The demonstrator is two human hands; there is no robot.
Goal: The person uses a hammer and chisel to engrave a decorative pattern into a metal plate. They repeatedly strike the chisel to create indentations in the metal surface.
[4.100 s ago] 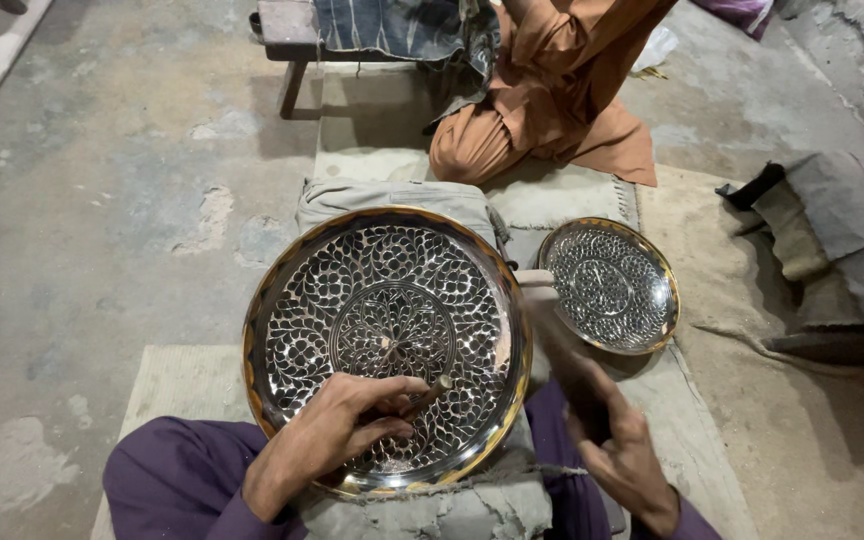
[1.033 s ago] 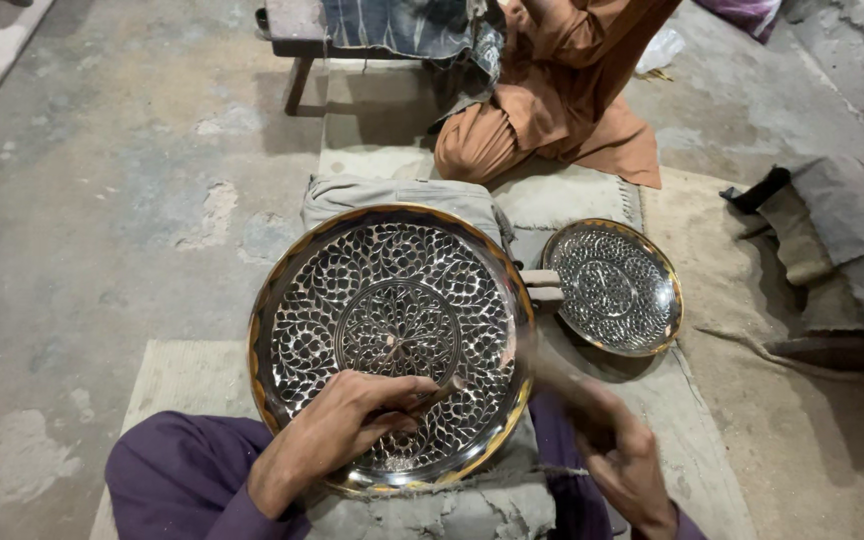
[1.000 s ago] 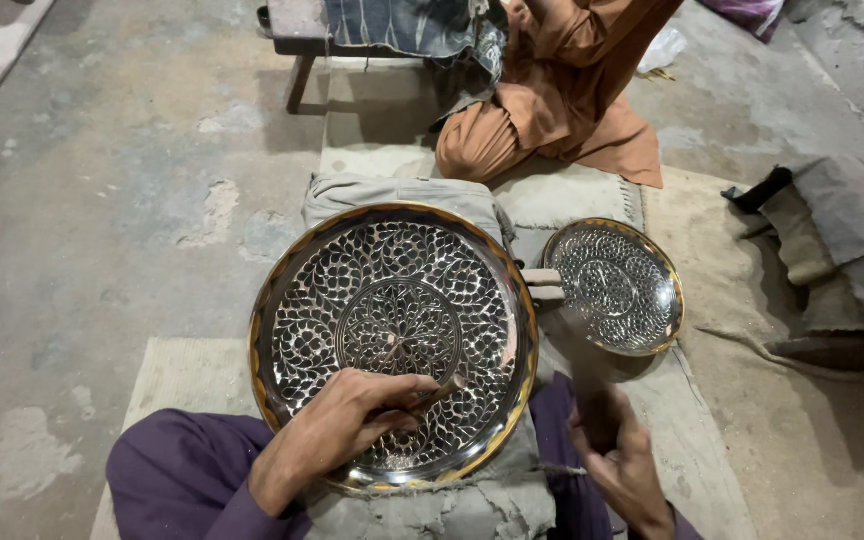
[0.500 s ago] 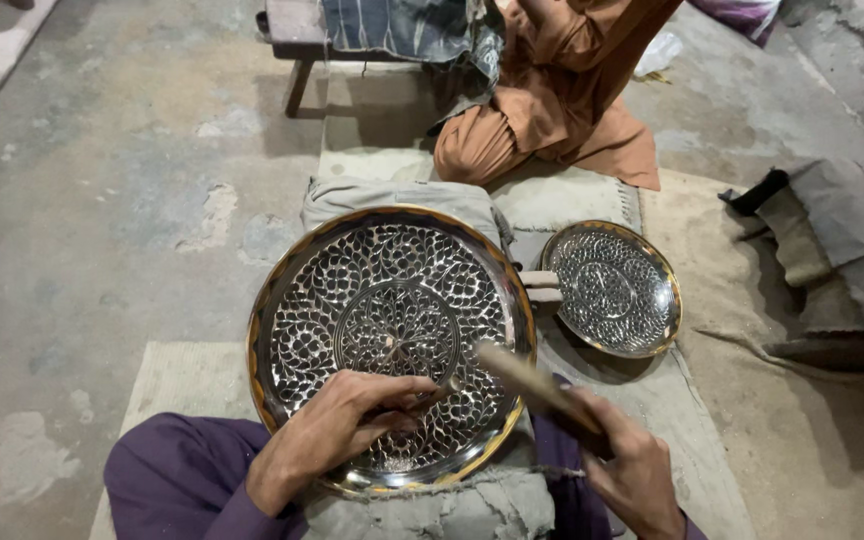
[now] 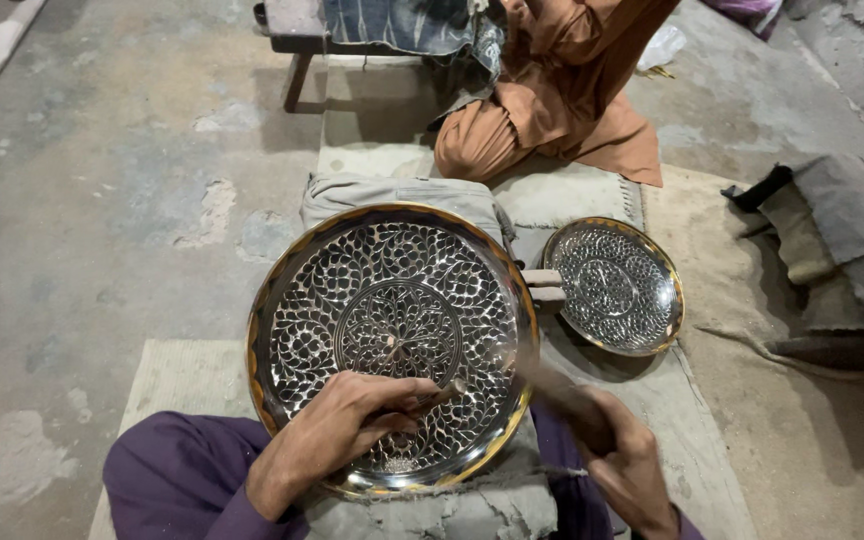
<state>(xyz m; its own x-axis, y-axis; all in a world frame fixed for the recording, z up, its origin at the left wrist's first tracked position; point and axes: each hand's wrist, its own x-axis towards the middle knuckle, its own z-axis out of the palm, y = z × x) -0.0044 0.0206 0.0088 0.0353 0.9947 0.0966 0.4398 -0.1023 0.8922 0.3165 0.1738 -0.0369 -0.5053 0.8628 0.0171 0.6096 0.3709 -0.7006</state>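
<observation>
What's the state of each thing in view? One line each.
Large engraved plate: flat on a grey cushion, face up.
Small engraved plate: tilted, propped on a wooden block.
Left hand: closed on a thin punch, tip on the large plate.
Right hand: gripping a hammer, motion-blurred.
Grey cushion: under the large plate.

Floor-level metalcraft workshop: 2 engraved trays (image 5: 392, 340) (image 5: 614, 286), bare concrete floor (image 5: 102, 200), worn mats (image 5: 712, 420).
</observation>
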